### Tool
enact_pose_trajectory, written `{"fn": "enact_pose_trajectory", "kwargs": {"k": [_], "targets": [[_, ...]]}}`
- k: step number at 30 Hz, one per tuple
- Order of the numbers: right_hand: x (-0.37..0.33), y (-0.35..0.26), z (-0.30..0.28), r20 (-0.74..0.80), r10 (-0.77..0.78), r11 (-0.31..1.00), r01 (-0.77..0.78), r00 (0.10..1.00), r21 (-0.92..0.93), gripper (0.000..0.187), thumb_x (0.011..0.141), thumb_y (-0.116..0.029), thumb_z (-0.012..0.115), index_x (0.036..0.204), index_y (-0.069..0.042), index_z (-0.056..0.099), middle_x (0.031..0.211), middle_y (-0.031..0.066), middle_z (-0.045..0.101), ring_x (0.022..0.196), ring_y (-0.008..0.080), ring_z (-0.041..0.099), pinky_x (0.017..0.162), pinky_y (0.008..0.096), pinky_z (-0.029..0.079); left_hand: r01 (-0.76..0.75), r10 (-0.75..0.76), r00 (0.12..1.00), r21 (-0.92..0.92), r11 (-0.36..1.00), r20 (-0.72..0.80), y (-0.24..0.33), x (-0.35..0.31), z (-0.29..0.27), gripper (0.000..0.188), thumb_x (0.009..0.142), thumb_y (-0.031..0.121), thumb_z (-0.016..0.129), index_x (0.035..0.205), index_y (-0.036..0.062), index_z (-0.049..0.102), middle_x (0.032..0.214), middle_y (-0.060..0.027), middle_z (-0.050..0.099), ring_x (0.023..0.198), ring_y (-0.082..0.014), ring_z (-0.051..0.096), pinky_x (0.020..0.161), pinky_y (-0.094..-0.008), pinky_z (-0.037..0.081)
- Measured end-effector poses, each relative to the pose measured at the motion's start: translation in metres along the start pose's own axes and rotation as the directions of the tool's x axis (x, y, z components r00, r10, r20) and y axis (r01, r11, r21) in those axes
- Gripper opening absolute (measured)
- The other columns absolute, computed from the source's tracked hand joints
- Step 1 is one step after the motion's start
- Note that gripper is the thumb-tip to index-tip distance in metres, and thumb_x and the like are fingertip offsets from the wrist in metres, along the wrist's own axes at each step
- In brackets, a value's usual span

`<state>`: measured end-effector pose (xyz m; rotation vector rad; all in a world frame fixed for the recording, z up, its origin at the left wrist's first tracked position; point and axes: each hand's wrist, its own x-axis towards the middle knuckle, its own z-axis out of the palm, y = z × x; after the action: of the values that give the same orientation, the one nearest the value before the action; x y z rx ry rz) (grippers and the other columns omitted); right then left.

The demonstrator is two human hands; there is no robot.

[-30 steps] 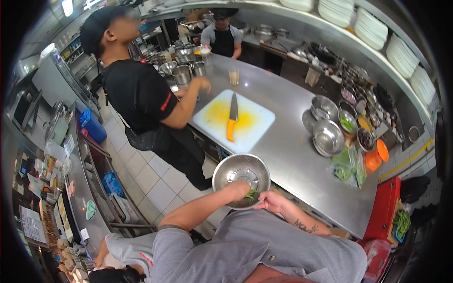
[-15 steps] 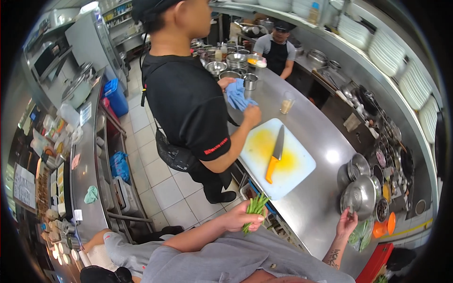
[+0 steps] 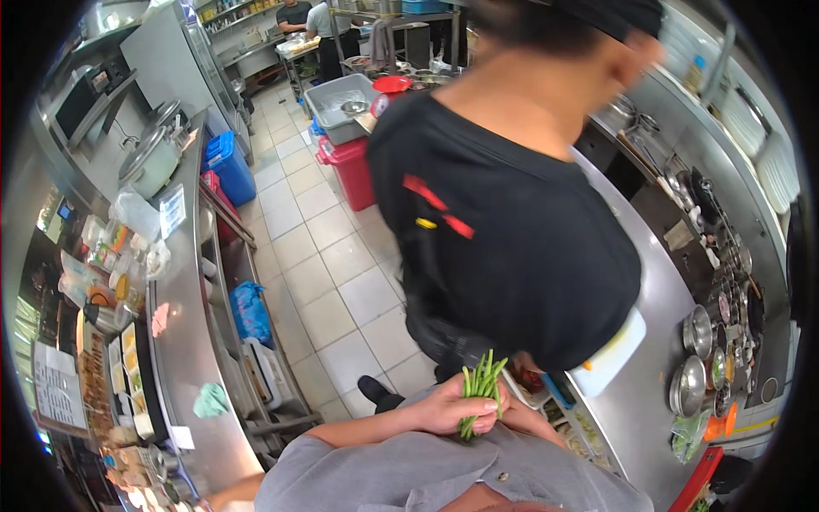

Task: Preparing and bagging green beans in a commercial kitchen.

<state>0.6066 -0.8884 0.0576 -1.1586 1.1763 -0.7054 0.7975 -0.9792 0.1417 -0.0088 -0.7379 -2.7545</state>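
Head view, in a kitchen aisle: clutching a bunch of green stalks [image 3: 484, 384], probably beans, in the left hand [image 3: 456, 410], with fingers wrapped round the lower part and tips fanning out above. Held just in front of the grey shirt [image 3: 409, 469], to the left of the steel counter [image 3: 636, 422]. Impossible to tell whether also gripped by the right hand [image 3: 508, 403], mostly hidden behind. Likely light and springy, fairly stiff along the length, perhaps slippery if wet, and apt to shed strays from a loose hold or bruise under a hard squeeze. Best taken round the middle, firmly but gently, with ends gathered. Also pictured, just ahead: a co-worker [image 3: 520, 256] in black, blocking most of a white cutting board [image 3: 618, 358].
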Motion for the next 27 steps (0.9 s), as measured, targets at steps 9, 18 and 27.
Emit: {"fn": "enact_pose_trajectory", "kwargs": {"k": [9, 18, 27], "targets": [[0.19, -0.125, 0.098, 0.068, -0.208, 0.717, 0.105, 0.976, 0.689, 0.049, 0.099, -0.033, 0.049, 0.135, -0.001, 0.046, 0.127, 0.018, 0.056, 0.119, 0.0264, 0.054, 0.101, 0.039, 0.042, -0.07, 0.067, 0.994, -0.034, 0.997, -0.091, 0.139, -0.107, -0.056, 0.013, 0.092, 0.014, 0.057, 0.098, 0.0048, 0.05, 0.085, -0.0126, 0.056, 0.061, -0.0113, 0.047, 0.056, -0.0274, 0.039], [0.334, -0.221, 0.138, 0.251, -0.649, 0.664, 0.373, 0.718, 0.648, 0.036, 0.099, -0.024, 0.05, 0.123, 0.001, 0.056, 0.117, 0.0246, 0.057, 0.104, 0.0324, 0.061, 0.091, 0.0432, 0.049, -0.096, 0.079, 0.958, -0.05, 0.994, -0.274, 0.221, -0.163, -0.108, 0.013, 0.091, 0.012, 0.058, 0.1, 0.0064, 0.05, 0.081, -0.007, 0.053, 0.063, -0.0122, 0.048, 0.058, -0.0273, 0.04], [0.431, -0.262, 0.133, 0.248, -0.713, 0.55, 0.303, 0.656, 0.778, 0.019, 0.094, -0.01, 0.056, 0.107, 0.0, 0.066, 0.107, 0.0204, 0.062, 0.091, 0.0268, 0.063, 0.079, 0.0375, 0.051, -0.094, 0.12, 0.911, 0.085, 0.992, -0.395, 0.313, -0.168, -0.158, 0.023, 0.087, 0.012, 0.065, 0.105, 0.0049, 0.053, 0.085, -0.0072, 0.055, 0.07, -0.0156, 0.051, 0.064, -0.0322, 0.042]]}}
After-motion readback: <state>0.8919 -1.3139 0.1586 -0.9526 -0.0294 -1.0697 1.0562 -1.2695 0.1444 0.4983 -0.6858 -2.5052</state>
